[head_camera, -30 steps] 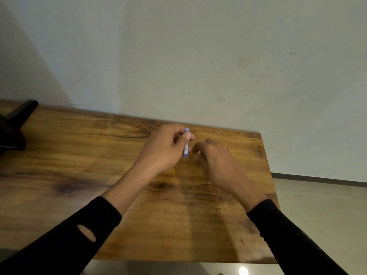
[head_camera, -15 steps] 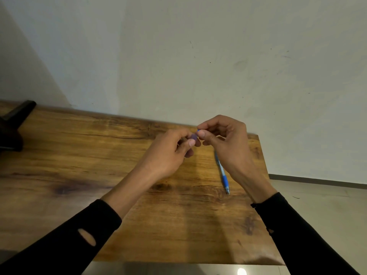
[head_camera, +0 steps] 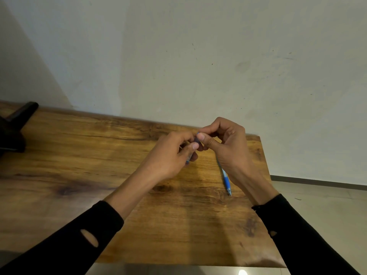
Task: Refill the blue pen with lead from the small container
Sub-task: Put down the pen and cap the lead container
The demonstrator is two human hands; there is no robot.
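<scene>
A small blue lead container (head_camera: 188, 157) is pinched in my left hand (head_camera: 172, 155), held a little above the wooden table (head_camera: 83, 159); most of it is hidden by the fingers. My right hand (head_camera: 224, 143) meets it from the right, thumb and forefinger closed on the container's top end, where a sliver of blue shows. The blue pen (head_camera: 226, 180) lies flat on the table under my right wrist, its tip pointing toward me; its far half is hidden by that hand.
A black object (head_camera: 14, 130) sits at the table's far left. The table's right edge (head_camera: 268, 175) runs just right of the pen, with floor beyond. A pale wall stands behind the table.
Both hands rose off the table with the container. My right hand lifted away from the surface, uncovering the pen, and closed its fingertips on the container's top.
</scene>
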